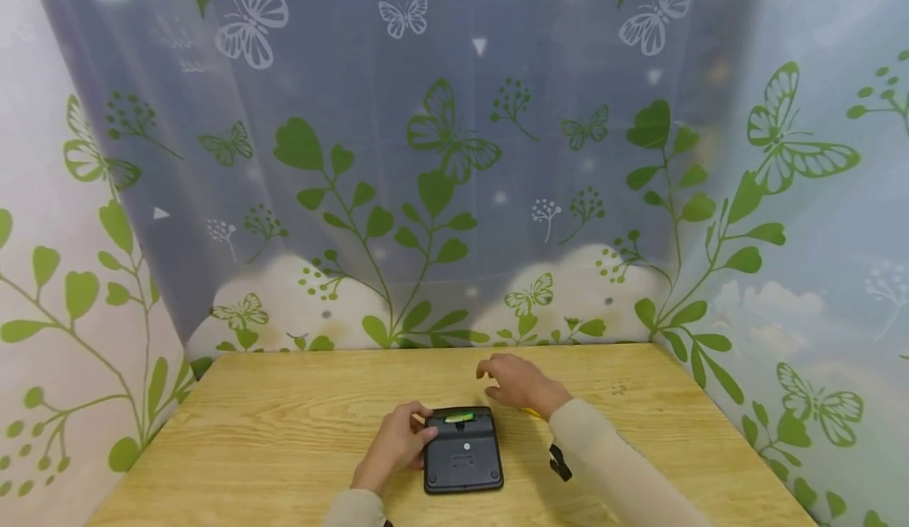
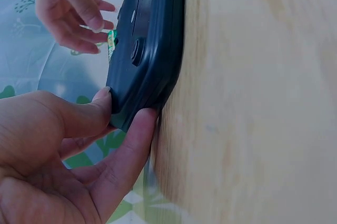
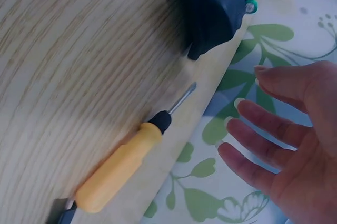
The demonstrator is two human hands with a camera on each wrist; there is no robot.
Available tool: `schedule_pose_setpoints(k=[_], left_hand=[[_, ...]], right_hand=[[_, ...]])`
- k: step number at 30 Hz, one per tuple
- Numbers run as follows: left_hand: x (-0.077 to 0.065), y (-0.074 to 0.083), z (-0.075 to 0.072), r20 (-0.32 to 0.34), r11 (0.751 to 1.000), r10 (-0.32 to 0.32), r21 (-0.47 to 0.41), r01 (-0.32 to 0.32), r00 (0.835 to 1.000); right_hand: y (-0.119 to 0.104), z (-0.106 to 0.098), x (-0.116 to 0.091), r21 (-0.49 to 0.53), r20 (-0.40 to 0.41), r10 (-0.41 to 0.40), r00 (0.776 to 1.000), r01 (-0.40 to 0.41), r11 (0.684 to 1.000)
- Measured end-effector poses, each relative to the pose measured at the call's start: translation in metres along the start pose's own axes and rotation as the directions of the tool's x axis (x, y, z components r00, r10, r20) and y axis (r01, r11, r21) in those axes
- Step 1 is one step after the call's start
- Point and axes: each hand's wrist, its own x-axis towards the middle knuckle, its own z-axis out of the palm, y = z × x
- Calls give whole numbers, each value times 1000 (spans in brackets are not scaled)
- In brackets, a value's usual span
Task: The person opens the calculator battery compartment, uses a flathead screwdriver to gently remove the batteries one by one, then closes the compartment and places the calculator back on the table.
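A black calculator-like device (image 1: 463, 464) lies on the table with its underside up. Its battery slot is uncovered, and a green battery (image 1: 458, 417) sits in it. At the device's left edge my left hand (image 1: 399, 440) grips it, thumb on the upturned back and fingertips against the side (image 2: 79, 145). My right hand (image 1: 521, 381) hovers beyond the device's upper right corner, fingers loosely bent and holding nothing (image 3: 287, 134). Below that hand lies a screwdriver (image 3: 124, 166) with a yellow handle and a short metal shaft; in the head view the right forearm mostly covers it.
The wooden table (image 1: 284, 432) extends around the device. A patterned curtain (image 1: 341, 196) with leaves and butterflies hangs behind and at both sides. Near the right sleeve shows a small black piece (image 1: 559, 462), its kind unclear.
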Motion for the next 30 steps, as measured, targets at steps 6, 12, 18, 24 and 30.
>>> schedule_pose_setpoints(k=[6,12,18,24,30], left_hand=[[1,0,-1,-5,1000,6,9,-6,1000],[2,-2,0,5,1000,-2,9,2,1000],[2,-3,1,12,1000,-10,13,10,1000],[1,-2,0,8,1000,-7,3,7,1000],[-1,-1,0,11,1000,7,6,-7,1000]], right_hand=[[-7,-4,2,-20,0,-23,1000,23,1000],[-9,-6,3,-3,33,-30,999,30,1000],[-6,-3,1,8,86,-7,996,7,1000],[-11,-3,2,38,107,-36,994,33,999],[-24,1,7,36,118,-102,988,98,995]])
